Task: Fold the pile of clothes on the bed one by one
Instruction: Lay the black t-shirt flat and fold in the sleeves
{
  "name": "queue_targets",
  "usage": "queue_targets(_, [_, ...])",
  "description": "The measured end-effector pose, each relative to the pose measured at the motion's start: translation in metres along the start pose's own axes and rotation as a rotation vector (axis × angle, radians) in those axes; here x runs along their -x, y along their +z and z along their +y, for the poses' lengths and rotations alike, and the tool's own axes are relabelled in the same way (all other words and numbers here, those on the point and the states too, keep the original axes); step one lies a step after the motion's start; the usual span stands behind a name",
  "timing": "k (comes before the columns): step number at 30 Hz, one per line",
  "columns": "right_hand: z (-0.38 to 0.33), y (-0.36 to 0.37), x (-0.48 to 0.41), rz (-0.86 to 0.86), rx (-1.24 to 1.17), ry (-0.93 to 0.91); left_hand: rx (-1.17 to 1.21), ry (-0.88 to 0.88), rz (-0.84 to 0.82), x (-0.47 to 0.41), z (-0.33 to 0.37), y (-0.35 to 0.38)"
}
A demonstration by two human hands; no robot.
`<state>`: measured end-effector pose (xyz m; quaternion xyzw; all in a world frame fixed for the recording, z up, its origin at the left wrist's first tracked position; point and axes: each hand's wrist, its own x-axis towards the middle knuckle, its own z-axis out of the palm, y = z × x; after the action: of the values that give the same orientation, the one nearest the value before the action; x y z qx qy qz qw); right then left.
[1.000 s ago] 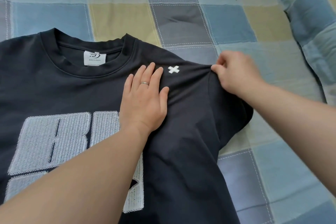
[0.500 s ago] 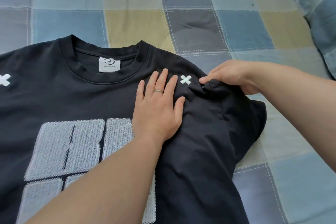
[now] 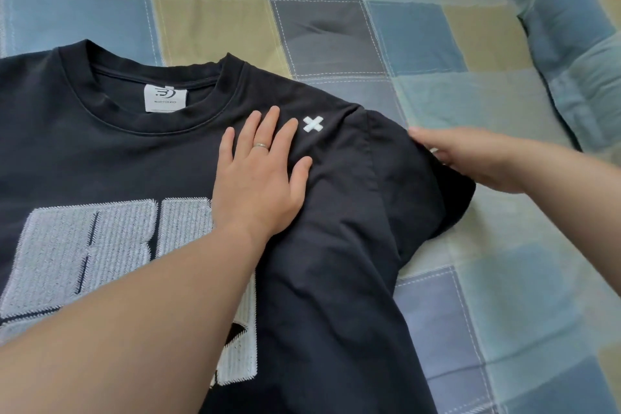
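A black T-shirt (image 3: 336, 279) lies face up on the bed, with large grey block letters on the chest, a white neck label and a small white cross (image 3: 313, 124) near its right shoulder. My left hand (image 3: 260, 178) presses flat on the shirt just left of that cross, fingers straight, a ring on one finger. My right hand (image 3: 470, 158) holds the outer edge of the right sleeve (image 3: 420, 198): the thumb lies on top and the fingertips go under the fabric. The sleeve is rumpled and partly drawn in over the shirt's side.
A patchwork quilt (image 3: 336, 27) in blue, grey and yellow squares covers the bed. A pillow (image 3: 578, 44) in matching fabric lies at the right edge. The shirt's left side runs out of view.
My right hand has slid from the shoulder seam out to the sleeve's edge, to the right. My left hand has stayed pressed beside the white cross.
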<state>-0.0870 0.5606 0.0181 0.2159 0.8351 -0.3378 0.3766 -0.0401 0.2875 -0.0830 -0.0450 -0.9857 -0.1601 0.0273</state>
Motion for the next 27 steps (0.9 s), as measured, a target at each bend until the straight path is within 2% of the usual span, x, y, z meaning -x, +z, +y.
queue_targets(3, [0.03, 0.001, 0.014, 0.027, -0.037, 0.011, 0.012, 0.021, -0.022, 0.001, 0.001, -0.003])
queue_targets(6, [0.047, 0.01, 0.022, 0.199, -0.194, 0.027, -0.027, 0.036, -0.066, 0.006, 0.007, -0.008])
queue_targets(8, [0.053, 0.009, 0.027, 0.314, -0.271, 0.014, 0.001, -0.079, -0.105, 0.005, 0.026, -0.011])
queue_targets(10, [0.056, 0.001, 0.03, 0.524, -0.327, -0.05, 0.1, -0.234, -0.162, 0.001, 0.055, -0.009])
queue_targets(12, [0.054, 0.002, 0.03, 0.659, -0.513, -0.133, 0.101, -0.289, -0.169, 0.005, 0.073, -0.002])
queue_targets(14, [0.055, 0.008, 0.031, 0.581, -0.821, -0.184, 0.035, -0.246, -0.11, 0.014, 0.076, 0.009])
queue_targets(16, [0.064, 0.013, 0.034, 0.391, -0.992, -0.162, -0.003, -0.228, -0.045, 0.02, 0.073, 0.015])
queue_targets(19, [0.09, 0.01, 0.041, 0.061, -1.085, -0.102, -0.003, -0.229, -0.024, 0.019, 0.075, 0.018])
queue_targets(21, [0.101, 0.01, 0.042, -0.088, -1.042, -0.11, -0.008, -0.226, -0.019, 0.019, 0.076, 0.017])
queue_targets(24, [0.097, 0.013, 0.037, -0.061, -0.891, -0.159, -0.002, -0.229, -0.013, 0.02, 0.076, 0.017])
queue_targets(27, [0.087, 0.016, 0.033, 0.078, -0.708, -0.205, -0.004, -0.228, 0.005, 0.019, 0.075, 0.018])
